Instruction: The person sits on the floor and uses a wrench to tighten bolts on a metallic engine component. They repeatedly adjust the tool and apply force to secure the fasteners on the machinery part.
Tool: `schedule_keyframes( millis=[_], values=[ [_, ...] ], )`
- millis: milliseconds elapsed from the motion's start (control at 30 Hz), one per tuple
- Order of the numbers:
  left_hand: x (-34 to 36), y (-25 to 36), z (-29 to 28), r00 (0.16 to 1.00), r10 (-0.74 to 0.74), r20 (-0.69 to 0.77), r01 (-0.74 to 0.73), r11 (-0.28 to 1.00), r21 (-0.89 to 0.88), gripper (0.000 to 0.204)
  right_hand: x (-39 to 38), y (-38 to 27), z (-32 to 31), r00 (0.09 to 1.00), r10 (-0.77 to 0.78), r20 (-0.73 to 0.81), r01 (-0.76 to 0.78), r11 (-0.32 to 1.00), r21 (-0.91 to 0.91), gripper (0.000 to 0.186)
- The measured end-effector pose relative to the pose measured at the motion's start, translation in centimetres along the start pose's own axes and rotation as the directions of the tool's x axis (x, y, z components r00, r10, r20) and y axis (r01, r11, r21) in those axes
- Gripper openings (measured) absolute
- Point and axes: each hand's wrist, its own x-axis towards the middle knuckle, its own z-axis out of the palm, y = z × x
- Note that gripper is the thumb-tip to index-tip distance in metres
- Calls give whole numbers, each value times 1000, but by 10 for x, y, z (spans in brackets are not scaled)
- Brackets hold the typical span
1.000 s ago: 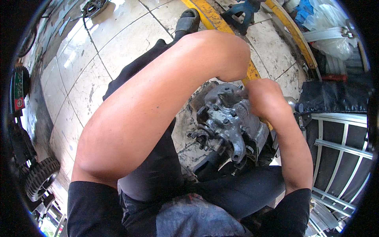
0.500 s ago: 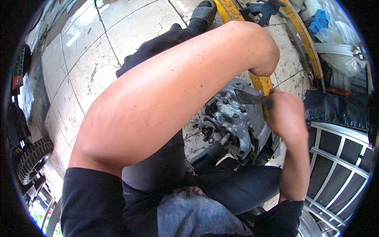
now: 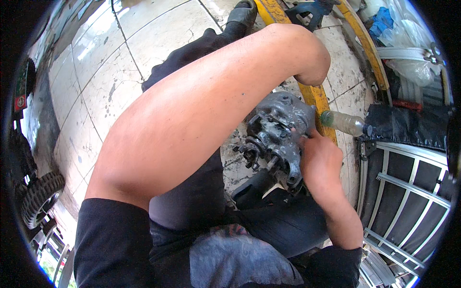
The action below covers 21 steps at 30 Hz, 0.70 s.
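A grey, greasy metal engine casing [image 3: 283,120] with bolts and ports rests low between my legs. My right hand [image 3: 322,161] is closed at its right side, knuckles up, with its fingers against the metal. A dark flat-bladed scraper showed in this hand a moment ago; now its blade is lost in blur or hidden by the fingers. My left arm crosses high over the casing from the lower left. At its end, my left hand [image 3: 311,62] is bent down past the casing's far side, its fingers out of sight.
A yellow metal bar [image 3: 317,103] runs behind the casing. Beside it lies a clear plastic bottle [image 3: 342,123]. At the right are a metal rack [image 3: 408,192], a black bag [image 3: 408,126] and plastic bags [image 3: 408,38]. A tyre [image 3: 43,199] stands at the left on stained floor tiles [image 3: 96,91].
My right hand has moved left and down onto the casing; the blade no longer shows. The bottle behind it has come into sight. My left arm has hardly shifted.
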Motion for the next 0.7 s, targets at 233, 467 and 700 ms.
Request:
schedule_keyframes(
  millis=[233,467,700],
  values=[
    [-3,-6,4,998,-50,-28,49,998,-26,44,5,-12,13,998,-57,-31,57,998,-18,27],
    [-2,-7,11,999,-45,-30,44,999,-22,47,-18,-1,28,995,102,16,-103,994,41,17],
    [-5,1,2,993,-103,53,106,994,-37,36,14,45,11,966,32,258,-113,945,307,23]
  ],
)
